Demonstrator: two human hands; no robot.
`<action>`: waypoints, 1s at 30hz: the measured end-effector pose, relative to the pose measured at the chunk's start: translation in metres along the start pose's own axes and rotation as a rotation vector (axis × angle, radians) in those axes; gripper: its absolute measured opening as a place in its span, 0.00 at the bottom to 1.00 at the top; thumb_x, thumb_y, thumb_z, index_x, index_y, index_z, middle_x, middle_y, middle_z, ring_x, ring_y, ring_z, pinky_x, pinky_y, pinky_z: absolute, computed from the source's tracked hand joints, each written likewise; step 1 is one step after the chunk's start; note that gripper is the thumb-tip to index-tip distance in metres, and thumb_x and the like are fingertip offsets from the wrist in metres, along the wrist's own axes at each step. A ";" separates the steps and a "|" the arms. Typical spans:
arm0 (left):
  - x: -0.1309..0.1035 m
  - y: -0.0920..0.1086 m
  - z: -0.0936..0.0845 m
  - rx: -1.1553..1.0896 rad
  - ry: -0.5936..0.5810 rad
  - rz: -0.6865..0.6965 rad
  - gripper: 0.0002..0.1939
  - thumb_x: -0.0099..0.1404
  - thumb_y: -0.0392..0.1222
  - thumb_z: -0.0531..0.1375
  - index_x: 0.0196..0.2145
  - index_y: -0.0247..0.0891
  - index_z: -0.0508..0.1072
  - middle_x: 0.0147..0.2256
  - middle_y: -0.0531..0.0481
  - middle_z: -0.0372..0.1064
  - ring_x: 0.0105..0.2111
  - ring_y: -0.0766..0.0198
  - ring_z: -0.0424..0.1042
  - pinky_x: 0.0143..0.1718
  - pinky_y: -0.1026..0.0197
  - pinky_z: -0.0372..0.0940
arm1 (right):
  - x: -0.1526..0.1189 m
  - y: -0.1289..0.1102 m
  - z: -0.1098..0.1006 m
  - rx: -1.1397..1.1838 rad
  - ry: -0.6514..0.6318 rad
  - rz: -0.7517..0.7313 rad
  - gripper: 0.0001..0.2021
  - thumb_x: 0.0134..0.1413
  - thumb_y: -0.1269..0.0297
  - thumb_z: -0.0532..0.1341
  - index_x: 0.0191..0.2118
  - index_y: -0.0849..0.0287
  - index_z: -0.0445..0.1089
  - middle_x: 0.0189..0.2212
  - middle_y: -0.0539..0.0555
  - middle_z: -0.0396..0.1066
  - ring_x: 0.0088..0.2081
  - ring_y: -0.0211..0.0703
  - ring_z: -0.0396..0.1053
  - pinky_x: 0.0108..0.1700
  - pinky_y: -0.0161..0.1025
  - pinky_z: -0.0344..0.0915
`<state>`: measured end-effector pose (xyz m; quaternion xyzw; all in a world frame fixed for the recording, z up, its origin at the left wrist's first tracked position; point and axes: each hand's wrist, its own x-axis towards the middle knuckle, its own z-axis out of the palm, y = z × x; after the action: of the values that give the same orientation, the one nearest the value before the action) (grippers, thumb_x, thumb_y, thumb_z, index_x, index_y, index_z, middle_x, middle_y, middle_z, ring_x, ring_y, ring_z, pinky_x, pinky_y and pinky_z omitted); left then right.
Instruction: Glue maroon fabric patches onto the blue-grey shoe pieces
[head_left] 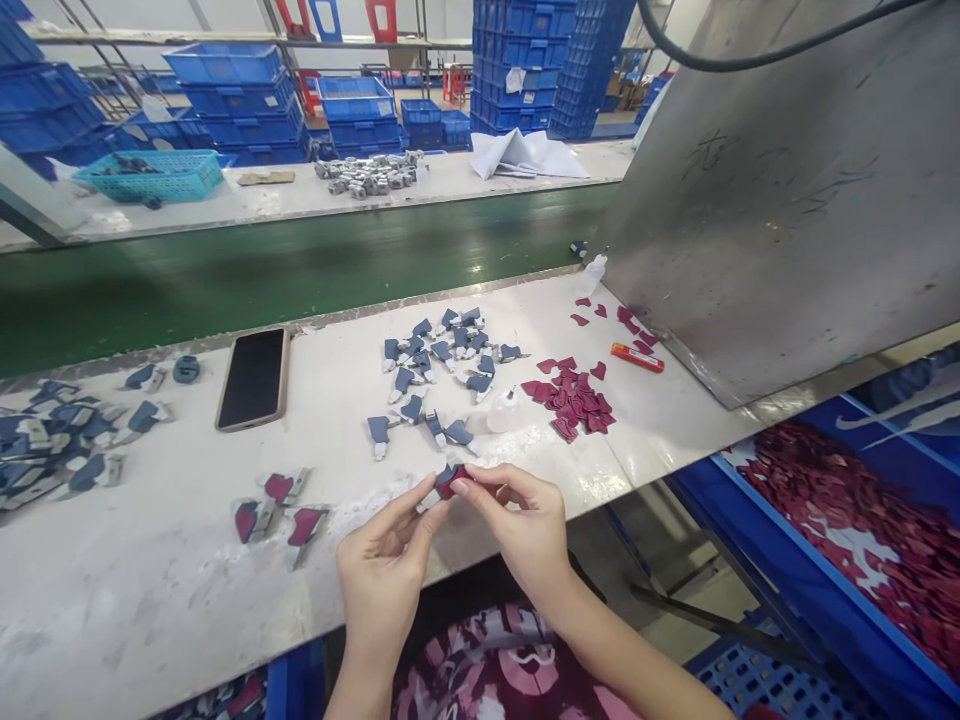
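Note:
Close to the table's near edge, my left hand (pixel 390 550) pinches the pale end of a small grey-blue plastic part (pixel 444 482). My right hand (pixel 521 515) has its thumb and fingers closed on the same part, over a maroon piece on its face. Ahead of my hands lie several grey-blue and white parts (pixel 439 350) without maroon faces. Right of these is a heap of flat maroon pieces (pixel 574 400), with a small clear squeeze bottle (pixel 504 410) between. To the left, 3 parts with maroon faces (pixel 306 523) rest on the table.
A phone (pixel 253 380) and a pile of grey-blue parts (pixel 56 440) lie at left. An orange-red tube (pixel 637 357) sits near the slanted metal panel (pixel 787 200). A blue bin (pixel 810 535) of maroon pieces stands at right. Beyond runs a green conveyor belt (pixel 300 270).

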<state>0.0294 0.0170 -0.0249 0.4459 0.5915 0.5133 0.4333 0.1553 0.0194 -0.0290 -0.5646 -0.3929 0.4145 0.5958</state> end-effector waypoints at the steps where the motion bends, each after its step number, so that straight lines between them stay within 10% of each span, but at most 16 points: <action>1: 0.000 0.000 0.000 -0.004 0.000 0.003 0.15 0.51 0.45 0.71 0.38 0.42 0.83 0.38 0.48 0.81 0.38 0.51 0.81 0.42 0.56 0.78 | 0.000 0.001 0.000 -0.018 0.003 -0.030 0.04 0.49 0.62 0.71 0.32 0.54 0.81 0.29 0.52 0.81 0.31 0.46 0.76 0.33 0.40 0.73; 10: 0.001 0.001 0.007 -0.126 0.093 -0.093 0.13 0.49 0.42 0.73 0.35 0.41 0.83 0.34 0.49 0.81 0.35 0.53 0.81 0.41 0.59 0.78 | -0.004 0.006 -0.002 -0.150 -0.042 -0.317 0.06 0.58 0.67 0.65 0.39 0.53 0.81 0.29 0.53 0.78 0.29 0.42 0.73 0.30 0.39 0.70; 16: 0.000 0.007 0.004 -0.135 0.072 -0.117 0.13 0.47 0.42 0.74 0.34 0.42 0.83 0.32 0.49 0.81 0.33 0.54 0.81 0.39 0.60 0.78 | 0.005 -0.004 -0.012 0.048 -0.098 -0.064 0.09 0.53 0.62 0.69 0.41 0.50 0.81 0.33 0.52 0.76 0.34 0.41 0.72 0.31 0.36 0.70; 21: -0.001 0.019 0.001 -0.124 0.001 -0.090 0.12 0.46 0.41 0.73 0.32 0.43 0.83 0.31 0.50 0.81 0.33 0.54 0.81 0.39 0.60 0.78 | 0.018 -0.011 -0.024 0.278 -0.407 0.228 0.10 0.49 0.59 0.71 0.38 0.53 0.81 0.35 0.51 0.77 0.38 0.43 0.73 0.37 0.37 0.73; 30: -0.008 0.030 0.012 -0.198 0.056 -0.161 0.14 0.42 0.39 0.75 0.30 0.40 0.83 0.31 0.49 0.81 0.31 0.56 0.81 0.37 0.63 0.78 | 0.008 -0.006 -0.019 0.350 -0.293 0.050 0.05 0.52 0.66 0.69 0.37 0.52 0.81 0.36 0.51 0.75 0.36 0.39 0.74 0.37 0.34 0.73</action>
<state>0.0451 0.0143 0.0038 0.3374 0.5839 0.5448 0.4983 0.1758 0.0202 -0.0237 -0.3959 -0.3832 0.5685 0.6109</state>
